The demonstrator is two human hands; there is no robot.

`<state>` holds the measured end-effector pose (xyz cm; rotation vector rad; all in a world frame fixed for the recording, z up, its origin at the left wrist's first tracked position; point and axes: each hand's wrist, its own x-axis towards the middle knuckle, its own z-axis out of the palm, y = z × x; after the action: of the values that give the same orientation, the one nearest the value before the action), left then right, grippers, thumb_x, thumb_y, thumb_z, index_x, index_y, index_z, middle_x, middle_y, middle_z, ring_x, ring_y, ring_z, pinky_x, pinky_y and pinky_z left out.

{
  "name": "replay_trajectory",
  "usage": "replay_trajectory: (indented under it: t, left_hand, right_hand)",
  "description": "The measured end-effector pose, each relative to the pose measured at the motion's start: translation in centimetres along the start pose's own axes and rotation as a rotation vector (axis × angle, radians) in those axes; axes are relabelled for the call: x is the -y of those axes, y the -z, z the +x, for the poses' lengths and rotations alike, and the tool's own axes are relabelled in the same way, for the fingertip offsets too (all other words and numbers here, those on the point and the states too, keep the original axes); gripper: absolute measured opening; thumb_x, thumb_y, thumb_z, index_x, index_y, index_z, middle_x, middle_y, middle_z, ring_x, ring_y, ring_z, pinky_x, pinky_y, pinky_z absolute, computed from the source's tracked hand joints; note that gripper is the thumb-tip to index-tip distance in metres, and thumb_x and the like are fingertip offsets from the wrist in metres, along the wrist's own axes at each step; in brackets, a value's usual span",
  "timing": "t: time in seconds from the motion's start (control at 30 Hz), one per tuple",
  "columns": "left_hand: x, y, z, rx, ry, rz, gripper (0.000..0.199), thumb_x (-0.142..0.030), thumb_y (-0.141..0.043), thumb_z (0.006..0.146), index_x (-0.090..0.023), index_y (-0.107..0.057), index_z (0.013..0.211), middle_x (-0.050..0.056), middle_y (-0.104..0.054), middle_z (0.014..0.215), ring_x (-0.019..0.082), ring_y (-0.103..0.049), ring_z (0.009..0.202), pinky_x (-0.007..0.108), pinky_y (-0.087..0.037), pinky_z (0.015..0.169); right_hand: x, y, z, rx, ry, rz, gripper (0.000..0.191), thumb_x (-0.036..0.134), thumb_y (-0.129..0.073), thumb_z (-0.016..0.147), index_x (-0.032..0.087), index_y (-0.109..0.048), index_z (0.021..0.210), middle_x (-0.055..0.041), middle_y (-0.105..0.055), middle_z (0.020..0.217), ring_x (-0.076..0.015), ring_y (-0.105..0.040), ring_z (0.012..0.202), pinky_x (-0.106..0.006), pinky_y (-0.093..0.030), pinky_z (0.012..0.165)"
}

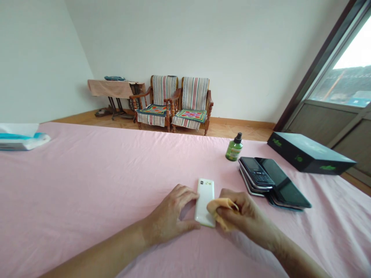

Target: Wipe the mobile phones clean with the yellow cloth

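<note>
A white mobile phone (pixel 204 197) lies back up on the pink cloth, its small camera at the far end. My left hand (pixel 171 214) steadies it from the left, fingertips at the left edge and thumb at the lower left corner. Bunched in my right hand (pixel 243 216) is a yellow-orange cloth (pixel 222 204), pressed against the phone's right edge. The fingers of that hand are closed around the cloth and partly hide it.
A green bottle (pixel 234 148) with a black cap stands beyond the phone. To the right are a stack of keypad phones (pixel 256 173), a dark tablet (pixel 285 187) and a black box (pixel 307 152). A tissue pack (pixel 24 141) lies far left. Two chairs (pixel 191 100) stand behind.
</note>
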<state>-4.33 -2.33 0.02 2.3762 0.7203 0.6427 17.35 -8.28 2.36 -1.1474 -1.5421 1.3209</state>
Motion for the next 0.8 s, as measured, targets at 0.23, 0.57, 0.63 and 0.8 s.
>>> replay_trajectory:
  t: [0.23,0.57,0.63,0.8]
  left_hand:
    - [-0.3,0.1,0.0,0.002,0.006,0.014,0.053,-0.037,-0.080,0.073,-0.017,-0.058,0.117,0.009,-0.061,0.111,0.026,-0.053,0.104,0.038,-0.044,0.092]
    - [-0.4,-0.2,0.0,-0.032,0.063,0.029,0.062,-0.034,-0.086,0.065,-0.015,-0.058,0.117,0.010,-0.061,0.111,0.026,-0.053,0.104,0.039,-0.044,0.091]
    - [-0.4,-0.2,0.0,-0.053,0.060,0.021,0.060,-0.036,-0.085,0.066,-0.015,-0.058,0.116,0.009,-0.062,0.109,0.026,-0.054,0.103,0.038,-0.044,0.090]
    - [-1.0,-0.4,-0.1,-0.123,0.068,-0.049,0.033,-0.018,-0.068,0.077,-0.017,-0.060,0.110,0.005,-0.063,0.099,0.018,-0.059,0.084,0.028,-0.047,0.075]
  right_hand:
    - [-0.8,0.5,0.5,-0.234,-0.160,0.170,0.034,0.047,-0.069,0.072,0.014,-0.061,0.069,0.0024,-0.053,0.057,-0.0080,-0.045,0.046,-0.020,-0.035,0.044]
    - [-1.8,-0.2,0.8,-0.297,-0.154,0.532,0.032,0.042,-0.078,0.071,0.012,-0.072,0.078,-0.0011,-0.062,0.066,-0.0079,-0.051,0.055,-0.020,-0.041,0.053]
    - [-1.7,-0.5,1.0,-0.289,-0.144,0.617,0.029,0.039,-0.078,0.071,0.013,-0.073,0.081,-0.0021,-0.064,0.070,-0.0091,-0.053,0.058,-0.022,-0.045,0.058]
    - [-1.3,-1.0,1.2,-0.296,-0.065,0.661,0.025,0.036,-0.079,0.072,0.013,-0.073,0.083,-0.0035,-0.066,0.075,-0.0109,-0.057,0.066,-0.021,-0.046,0.061]
